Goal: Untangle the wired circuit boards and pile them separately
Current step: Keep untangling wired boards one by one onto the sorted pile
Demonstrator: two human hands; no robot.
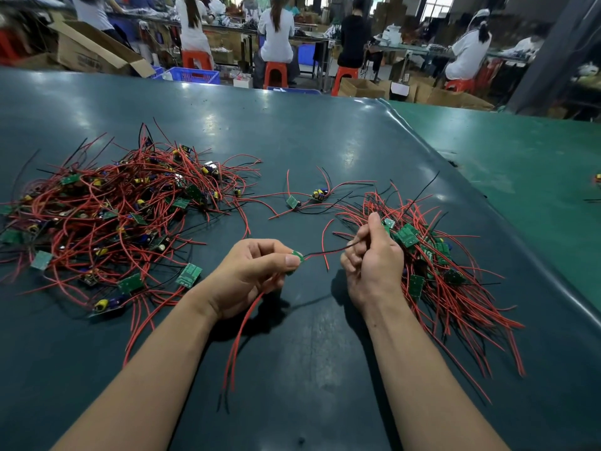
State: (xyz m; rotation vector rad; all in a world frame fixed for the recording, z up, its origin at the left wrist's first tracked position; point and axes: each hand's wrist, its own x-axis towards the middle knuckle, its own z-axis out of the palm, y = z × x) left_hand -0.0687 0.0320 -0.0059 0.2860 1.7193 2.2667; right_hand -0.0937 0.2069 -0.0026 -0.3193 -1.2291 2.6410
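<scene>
The left hand (pixel 257 271) pinches a small board (pixel 296 257) near the table's middle; its black wire (pixel 328 251) runs right into the right hand's (pixel 370 258) curled fingers, beside the sorted pile (pixel 435 265).

Your bare forearms reach in from the bottom edge and converge toward the middle. Your left hand (pixel 252 271) is curled, thumb and forefinger pinching, thumbnail facing right. Your right hand (pixel 370 258) is a loose fist, its back toward you, thumb pointing up and away, fingers folded in a grip. The hands are near, not touching.
</scene>
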